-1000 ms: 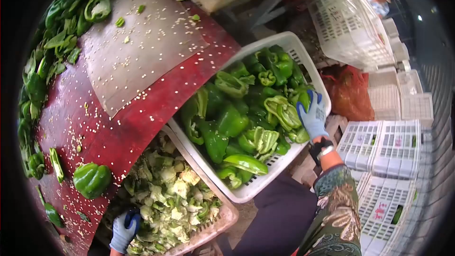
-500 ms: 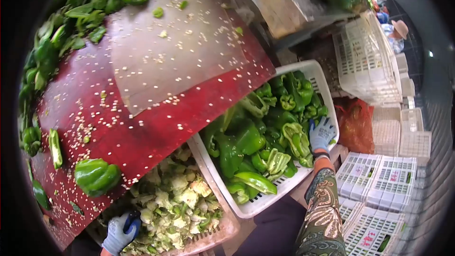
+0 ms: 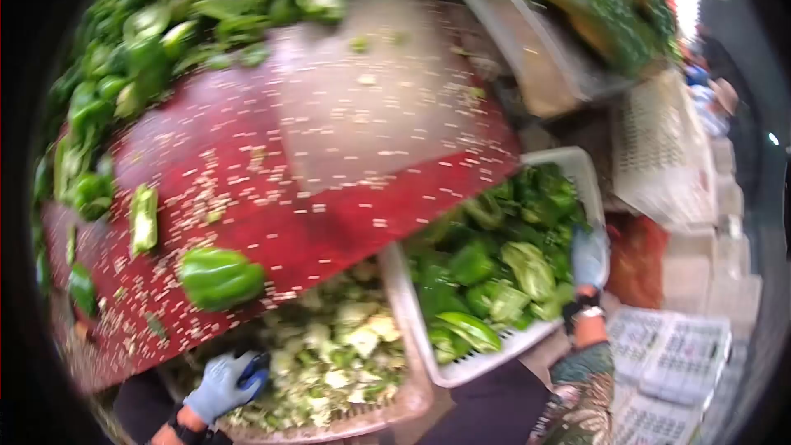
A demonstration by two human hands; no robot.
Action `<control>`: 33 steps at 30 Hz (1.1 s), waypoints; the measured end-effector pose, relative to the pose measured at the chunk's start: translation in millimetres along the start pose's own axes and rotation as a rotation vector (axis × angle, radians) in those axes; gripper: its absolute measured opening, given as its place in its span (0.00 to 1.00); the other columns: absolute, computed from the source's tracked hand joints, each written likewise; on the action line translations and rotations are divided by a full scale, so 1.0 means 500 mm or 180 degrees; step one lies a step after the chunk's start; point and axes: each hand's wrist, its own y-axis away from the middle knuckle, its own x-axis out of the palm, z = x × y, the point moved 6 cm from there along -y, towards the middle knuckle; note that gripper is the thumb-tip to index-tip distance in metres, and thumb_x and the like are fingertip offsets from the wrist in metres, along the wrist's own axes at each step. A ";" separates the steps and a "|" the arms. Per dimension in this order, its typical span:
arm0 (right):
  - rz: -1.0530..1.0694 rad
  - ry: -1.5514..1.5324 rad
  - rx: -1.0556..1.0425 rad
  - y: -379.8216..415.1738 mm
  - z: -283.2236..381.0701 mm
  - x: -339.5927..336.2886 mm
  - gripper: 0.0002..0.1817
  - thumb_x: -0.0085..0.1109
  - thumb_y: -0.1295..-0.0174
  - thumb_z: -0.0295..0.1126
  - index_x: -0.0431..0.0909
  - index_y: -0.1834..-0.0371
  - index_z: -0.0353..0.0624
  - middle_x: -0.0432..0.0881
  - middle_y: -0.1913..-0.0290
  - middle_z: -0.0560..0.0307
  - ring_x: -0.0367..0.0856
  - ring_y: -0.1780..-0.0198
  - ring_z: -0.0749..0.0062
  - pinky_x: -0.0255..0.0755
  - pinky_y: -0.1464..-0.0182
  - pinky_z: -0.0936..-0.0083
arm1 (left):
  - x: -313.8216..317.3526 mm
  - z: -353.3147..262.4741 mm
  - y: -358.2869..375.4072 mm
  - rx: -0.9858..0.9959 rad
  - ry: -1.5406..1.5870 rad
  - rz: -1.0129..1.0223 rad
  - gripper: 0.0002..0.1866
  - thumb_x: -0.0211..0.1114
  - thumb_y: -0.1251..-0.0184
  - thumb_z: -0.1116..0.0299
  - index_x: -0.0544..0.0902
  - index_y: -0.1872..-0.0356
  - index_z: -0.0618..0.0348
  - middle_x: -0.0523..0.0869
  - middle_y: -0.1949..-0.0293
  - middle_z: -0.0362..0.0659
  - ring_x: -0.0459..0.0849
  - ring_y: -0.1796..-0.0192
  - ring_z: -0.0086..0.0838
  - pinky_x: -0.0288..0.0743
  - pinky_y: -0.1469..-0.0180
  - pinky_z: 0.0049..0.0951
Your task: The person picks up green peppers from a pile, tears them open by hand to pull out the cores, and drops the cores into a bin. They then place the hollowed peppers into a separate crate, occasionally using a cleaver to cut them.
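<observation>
Frame is motion-blurred; small detail unreliable.

Red work table (image 3: pixel 247 189): largest item, strewn with pale seeds; a grey cutting mat (image 3: pixel 371 115) lies on its far half, also seeded; judged: much coring has been done here.

Pile of green peppers (image 3: pixel 140 49) along the table's far and left edge; whole or cut cannot be told in the blur; judged: this stock is what is left to process.

White crate of cut peppers (image 3: pixel 445 367): sits below the table's near-right edge, roughly full of green halves and pieces; judged: output bin nearly at capacity.

Pinkish crate of cores and trimmings (image 3: pixel 387 408): just left of the white crate, touching it, partly under the table edge; heaped with pale scraps.

Stacked empty white crates (image 3: pixel 684 354) at far right; an orange-red bag (image 3: pixel 638 259) beside them; another person in a hat (image 3: pixel 721 99) well apart, top right.

Whole green pepper (image 3: pixel 221 278): lies alone on the red table near its front edge, untouched; no hand on it.

Right hand (image 3: pixel 590 257): blue-grey glove, on the right rim of the white crate; fingers seem curled over the rim but the grip cannot be told for sure; watch or band at the wrist, patterned sleeve below.

Left hand (image 3: pixel 224 383): same glove type, at the near-left rim of the scrap crate; fingers loosely bent, resting on or gripping the rim, nothing else held.
</observation>
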 end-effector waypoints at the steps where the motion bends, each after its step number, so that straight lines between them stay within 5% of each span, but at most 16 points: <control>1: -0.0521 -0.2049 -0.0277 -0.002 0.071 -0.066 0.29 0.57 0.35 0.45 0.70 0.36 0.37 0.76 0.42 0.35 0.76 0.43 0.41 0.70 0.42 0.54 | -0.003 -0.007 -0.004 0.0230 0.0058 -0.0174 0.15 0.68 0.41 0.61 0.83 0.55 0.54 0.84 0.69 0.50 0.83 0.68 0.48 0.77 0.66 0.45; 3: -0.0587 -0.1334 -0.1044 -0.008 0.186 -0.066 0.39 0.59 0.39 0.49 0.61 0.28 0.41 0.62 0.28 0.35 0.58 0.27 0.41 0.54 0.27 0.50 | -0.010 -0.021 -0.014 0.0091 0.0066 0.0090 0.15 0.68 0.40 0.60 0.83 0.54 0.53 0.85 0.62 0.51 0.84 0.64 0.48 0.78 0.62 0.44; 4: -0.0284 -0.1077 -0.0787 -0.011 0.222 -0.035 0.40 0.61 0.40 0.49 0.60 0.25 0.53 0.53 0.24 0.33 0.50 0.24 0.35 0.47 0.26 0.41 | 0.000 -0.015 -0.014 0.0101 0.0086 -0.0025 0.14 0.68 0.42 0.63 0.83 0.56 0.54 0.85 0.65 0.51 0.83 0.65 0.49 0.77 0.62 0.45; 5: -0.0332 -0.0753 -0.0935 -0.029 0.234 0.021 0.38 0.60 0.40 0.49 0.60 0.25 0.64 0.48 0.24 0.30 0.46 0.25 0.28 0.46 0.29 0.34 | 0.011 -0.002 -0.008 0.0097 0.0100 -0.0121 0.12 0.68 0.43 0.65 0.84 0.58 0.56 0.85 0.68 0.52 0.82 0.66 0.50 0.75 0.62 0.46; 7: -0.0252 -0.0555 -0.0843 -0.088 0.219 0.080 0.35 0.58 0.38 0.48 0.60 0.25 0.64 0.45 0.24 0.27 0.45 0.24 0.28 0.47 0.30 0.31 | 0.022 0.030 0.007 -0.0010 0.0059 -0.0206 0.12 0.68 0.42 0.64 0.84 0.59 0.56 0.85 0.70 0.52 0.82 0.68 0.51 0.75 0.63 0.46; 12: -0.0004 -0.0030 -0.0204 -0.200 0.205 0.122 0.33 0.53 0.35 0.48 0.61 0.26 0.62 0.47 0.25 0.24 0.47 0.25 0.26 0.51 0.33 0.30 | 0.065 0.110 0.023 -0.0754 0.0767 0.0091 0.17 0.68 0.39 0.64 0.84 0.50 0.59 0.89 0.64 0.50 0.89 0.63 0.37 0.80 0.59 0.34; 15: -0.0075 0.0813 -0.0486 -0.212 0.207 0.140 0.33 0.52 0.34 0.46 0.61 0.26 0.50 0.57 0.27 0.28 0.53 0.24 0.37 0.55 0.31 0.39 | 0.033 0.068 -0.008 -0.0796 0.0991 0.0111 0.18 0.67 0.38 0.65 0.83 0.48 0.58 0.89 0.61 0.50 0.89 0.62 0.38 0.80 0.58 0.35; 17: -0.0023 0.0788 -0.0750 -0.200 0.202 0.158 0.32 0.51 0.33 0.45 0.62 0.27 0.47 0.59 0.27 0.31 0.56 0.26 0.40 0.56 0.31 0.44 | 0.060 0.088 0.029 -0.1085 0.0826 0.1014 0.19 0.64 0.35 0.56 0.82 0.48 0.56 0.86 0.56 0.53 0.86 0.57 0.45 0.80 0.55 0.39; 19: -0.0038 0.0429 -0.0860 -0.209 0.167 0.176 0.30 0.49 0.31 0.43 0.63 0.28 0.44 0.61 0.28 0.33 0.59 0.28 0.43 0.56 0.31 0.49 | 0.021 0.032 0.004 -0.0442 0.1018 0.0799 0.21 0.63 0.34 0.54 0.80 0.47 0.56 0.85 0.65 0.54 0.85 0.62 0.46 0.79 0.60 0.40; 22: -0.0074 -0.0084 -0.0889 -0.243 0.108 0.180 0.27 0.47 0.29 0.41 0.64 0.30 0.39 0.65 0.30 0.37 0.64 0.31 0.48 0.57 0.30 0.56 | -0.005 -0.002 0.024 -0.0028 0.0189 0.0377 0.20 0.62 0.34 0.56 0.78 0.45 0.54 0.82 0.61 0.50 0.83 0.62 0.43 0.78 0.61 0.41; 24: -0.0267 -0.0612 -0.1016 -0.260 0.090 0.133 0.26 0.46 0.27 0.39 0.65 0.31 0.36 0.67 0.30 0.40 0.67 0.32 0.52 0.58 0.30 0.62 | -0.022 -0.037 0.040 0.0431 0.0083 -0.0037 0.17 0.62 0.33 0.58 0.78 0.47 0.54 0.81 0.55 0.48 0.83 0.59 0.42 0.78 0.60 0.41; 27: -0.0861 -0.2777 -0.1863 -0.261 0.105 0.029 0.24 0.44 0.25 0.36 0.66 0.32 0.32 0.71 0.32 0.44 0.72 0.35 0.57 0.59 0.29 0.69 | -0.073 -0.065 0.067 0.0811 0.0148 -0.0509 0.18 0.64 0.35 0.59 0.78 0.48 0.55 0.80 0.53 0.47 0.82 0.57 0.40 0.78 0.61 0.40; 30: -0.0022 -0.4166 -0.1535 0.157 0.496 -0.565 0.18 0.47 0.26 0.31 0.72 0.36 0.35 0.78 0.41 0.50 0.77 0.44 0.68 0.68 0.36 0.70 | -0.115 -0.057 0.100 0.0929 0.0006 -0.0803 0.19 0.64 0.36 0.57 0.78 0.48 0.55 0.80 0.52 0.47 0.82 0.57 0.40 0.78 0.61 0.40; 32: 0.0365 -0.3878 -0.2814 0.293 0.654 -0.676 0.19 0.50 0.30 0.27 0.72 0.37 0.35 0.78 0.43 0.52 0.77 0.44 0.70 0.70 0.39 0.72 | -0.153 -0.054 0.133 0.0970 -0.0080 -0.1082 0.20 0.64 0.37 0.57 0.78 0.48 0.55 0.80 0.54 0.47 0.83 0.57 0.40 0.78 0.61 0.39; 33: 0.0441 -0.3569 -0.3229 0.358 0.745 -0.741 0.20 0.57 0.35 0.28 0.75 0.40 0.38 0.81 0.46 0.45 0.81 0.46 0.61 0.73 0.42 0.68 | -0.173 -0.050 0.149 0.0935 -0.0130 -0.1162 0.20 0.65 0.37 0.57 0.78 0.48 0.55 0.80 0.55 0.47 0.83 0.57 0.39 0.78 0.61 0.39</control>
